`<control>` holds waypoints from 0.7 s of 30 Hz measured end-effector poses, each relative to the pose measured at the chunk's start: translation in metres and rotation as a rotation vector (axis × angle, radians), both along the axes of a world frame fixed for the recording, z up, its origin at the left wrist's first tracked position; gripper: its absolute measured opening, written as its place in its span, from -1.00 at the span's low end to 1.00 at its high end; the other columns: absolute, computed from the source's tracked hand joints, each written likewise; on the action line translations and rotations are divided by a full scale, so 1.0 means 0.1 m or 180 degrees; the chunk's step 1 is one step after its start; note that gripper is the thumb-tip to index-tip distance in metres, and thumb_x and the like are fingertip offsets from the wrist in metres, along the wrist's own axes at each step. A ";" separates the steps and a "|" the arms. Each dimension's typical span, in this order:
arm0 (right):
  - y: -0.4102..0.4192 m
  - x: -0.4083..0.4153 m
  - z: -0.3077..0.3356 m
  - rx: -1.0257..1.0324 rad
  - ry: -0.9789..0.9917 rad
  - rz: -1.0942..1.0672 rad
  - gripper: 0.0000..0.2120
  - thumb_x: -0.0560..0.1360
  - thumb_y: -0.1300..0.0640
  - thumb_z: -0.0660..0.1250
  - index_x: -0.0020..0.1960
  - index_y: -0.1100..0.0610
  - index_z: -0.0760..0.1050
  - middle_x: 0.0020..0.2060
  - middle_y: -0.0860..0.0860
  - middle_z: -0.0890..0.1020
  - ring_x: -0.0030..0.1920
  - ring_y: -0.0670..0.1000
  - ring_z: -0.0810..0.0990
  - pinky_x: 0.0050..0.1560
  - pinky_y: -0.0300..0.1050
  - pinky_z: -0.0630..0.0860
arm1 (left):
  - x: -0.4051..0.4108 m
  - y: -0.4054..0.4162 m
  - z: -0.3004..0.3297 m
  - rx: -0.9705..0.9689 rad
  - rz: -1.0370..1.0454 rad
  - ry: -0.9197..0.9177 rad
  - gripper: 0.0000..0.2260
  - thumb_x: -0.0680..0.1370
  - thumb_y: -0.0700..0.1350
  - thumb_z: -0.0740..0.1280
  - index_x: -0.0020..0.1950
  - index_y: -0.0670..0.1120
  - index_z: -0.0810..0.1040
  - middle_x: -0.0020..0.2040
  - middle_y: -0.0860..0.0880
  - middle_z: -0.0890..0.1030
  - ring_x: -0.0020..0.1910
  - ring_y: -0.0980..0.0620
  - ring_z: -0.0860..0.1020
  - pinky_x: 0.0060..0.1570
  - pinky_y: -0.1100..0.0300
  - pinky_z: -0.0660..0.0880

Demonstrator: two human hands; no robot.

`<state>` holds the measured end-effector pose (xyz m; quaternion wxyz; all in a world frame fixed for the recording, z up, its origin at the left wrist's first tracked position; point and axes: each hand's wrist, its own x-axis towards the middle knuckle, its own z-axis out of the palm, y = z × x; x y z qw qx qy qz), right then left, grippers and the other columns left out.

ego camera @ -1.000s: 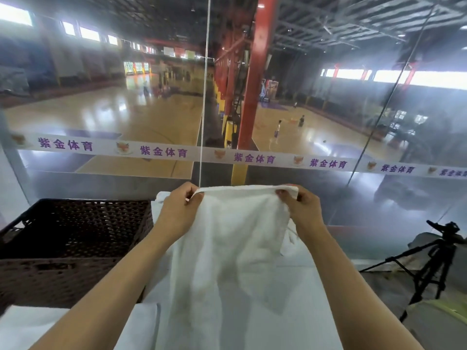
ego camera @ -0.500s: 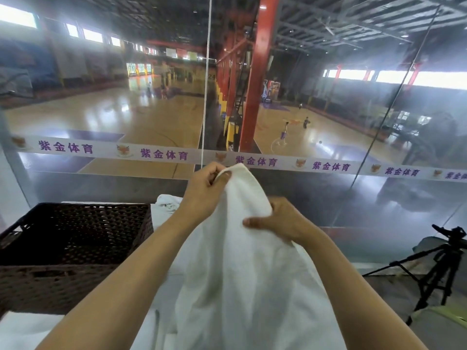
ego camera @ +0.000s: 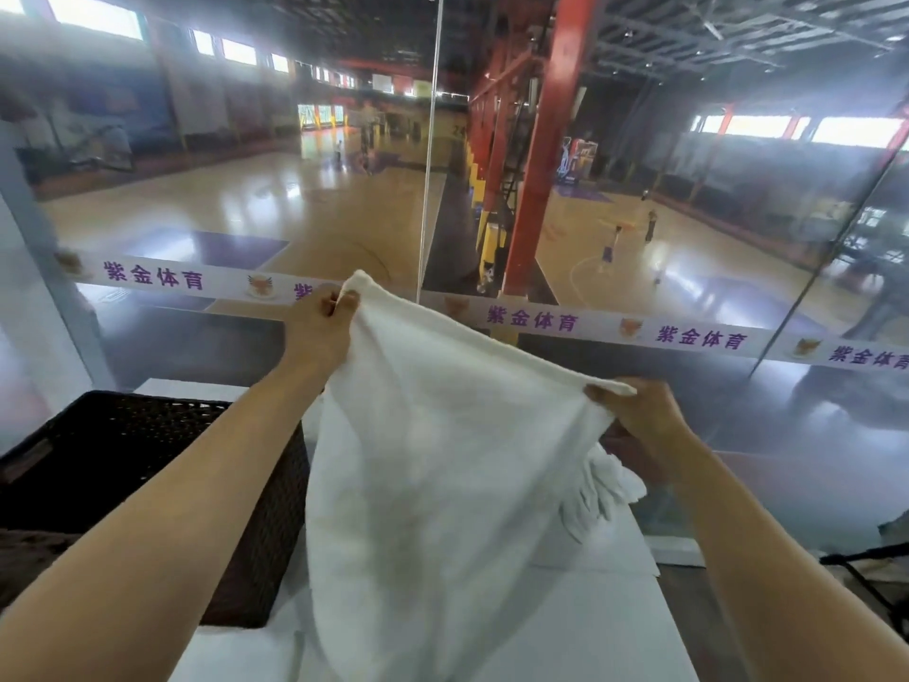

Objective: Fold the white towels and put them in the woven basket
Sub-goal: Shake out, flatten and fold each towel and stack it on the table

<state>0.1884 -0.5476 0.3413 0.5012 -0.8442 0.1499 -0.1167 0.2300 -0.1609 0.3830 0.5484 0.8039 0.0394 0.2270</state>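
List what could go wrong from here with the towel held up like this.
1. The left hand and right hand each pinch only a corner of the white towel; a slip could drop it unfolded.
2. The left corner sits higher than the right, so the fold may come out skewed.
3. Its hanging lower part lies close to the woven basket and the crumpled towel on the table, and could snag or drag them.

White table (ego camera: 605, 627); dark woven basket (ego camera: 265, 509) at its left; crumpled white towels (ego camera: 605, 489) at its far right edge.
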 end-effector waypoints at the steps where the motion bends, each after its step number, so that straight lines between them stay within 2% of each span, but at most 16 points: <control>1: 0.03 0.15 0.16 0.0524 -0.0216 -0.0126 -0.89 0.48 0.17 0.54 -0.16 0.10 0.62 -0.18 0.09 0.66 -0.25 0.06 0.62 -0.37 -0.14 0.62 | 0.11 0.00 0.05 -0.0169 0.0105 0.0031 -0.80 0.65 -0.04 0.25 -0.10 -0.11 0.52 -0.23 -0.03 0.50 -0.18 -0.05 0.48 -0.23 0.13 0.47; 2: 0.06 0.30 0.31 0.0989 -0.0344 -0.0181 -0.91 0.50 0.18 0.53 -0.09 0.15 0.62 -0.14 0.08 0.64 -0.19 0.05 0.62 -0.37 -0.14 0.65 | 0.20 -0.01 0.11 -0.0471 0.0166 0.0068 -0.83 0.65 -0.04 0.26 -0.02 -0.10 0.56 -0.13 -0.04 0.54 -0.12 -0.05 0.51 -0.17 0.05 0.58; 4: 0.08 0.59 0.54 0.1629 -0.0534 -0.0098 -0.78 0.52 0.17 0.50 0.09 0.27 0.63 -0.04 0.10 0.63 -0.04 0.09 0.62 -0.25 -0.03 0.71 | 0.36 -0.06 0.26 -0.1146 0.0143 0.0100 -0.79 0.65 -0.03 0.30 0.18 -0.12 0.57 0.09 -0.04 0.53 0.09 -0.10 0.52 -0.05 -0.11 0.65; 6: 0.10 0.75 0.79 0.1795 -0.0877 -0.0067 -0.67 0.54 0.15 0.48 0.23 0.30 0.60 0.11 0.10 0.62 0.15 0.13 0.60 -0.04 0.07 0.71 | 0.49 -0.12 0.43 -0.1413 0.0062 -0.0071 -0.81 0.65 -0.02 0.30 0.17 -0.10 0.55 0.11 -0.02 0.50 0.19 -0.11 0.50 0.00 -0.13 0.65; 7: 0.11 0.76 0.92 0.1747 -0.1059 -0.0060 -0.67 0.56 0.14 0.45 0.26 0.29 0.58 0.12 0.06 0.61 0.20 0.11 0.58 0.04 0.07 0.69 | 0.53 -0.15 0.52 -0.1434 0.0039 -0.0187 -0.84 0.66 -0.01 0.29 0.12 -0.07 0.54 0.09 -0.01 0.51 0.20 -0.10 0.50 0.00 -0.10 0.65; 11: 0.04 0.60 1.34 0.1619 -0.1709 0.0081 -0.78 0.60 0.13 0.39 0.22 0.17 0.61 0.00 -0.09 0.65 0.09 -0.08 0.60 0.10 0.00 0.67 | 0.53 -0.28 0.89 -0.1551 -0.0182 -0.0662 -0.85 0.66 0.04 0.26 -0.05 0.04 0.53 -0.01 0.08 0.56 0.06 0.05 0.53 -0.06 0.04 0.66; 14: -0.08 0.37 1.40 0.1569 -0.1894 0.0155 -0.88 0.61 0.13 0.38 0.13 0.06 0.64 0.00 -0.12 0.68 0.13 -0.07 0.62 0.17 0.06 0.65 | 0.40 -0.33 1.01 -0.1555 -0.0431 -0.0972 -0.87 0.66 0.04 0.27 0.04 0.04 0.57 0.09 0.08 0.59 0.14 0.05 0.54 0.03 -0.02 0.66; 18: -0.15 0.03 1.20 0.1748 -0.2036 0.0073 -0.94 0.60 0.18 0.38 0.03 0.07 0.63 -0.06 -0.09 0.68 0.08 -0.05 0.61 0.21 0.08 0.63 | 0.03 -0.33 0.90 -0.1464 -0.0705 -0.1109 -0.87 0.67 0.02 0.26 0.05 0.04 0.57 0.14 0.04 0.58 0.23 -0.06 0.54 0.07 -0.02 0.65; 21: -0.15 -0.29 0.86 0.1870 -0.2016 -0.0053 -0.91 0.62 0.22 0.36 0.10 0.19 0.60 -0.02 -0.04 0.67 0.10 -0.02 0.60 0.16 0.00 0.63 | -0.33 -0.27 0.66 -0.1477 -0.0789 -0.1039 -0.87 0.69 -0.07 0.23 -0.02 0.02 0.54 -0.03 0.07 0.57 0.10 -0.03 0.52 0.12 -0.06 0.63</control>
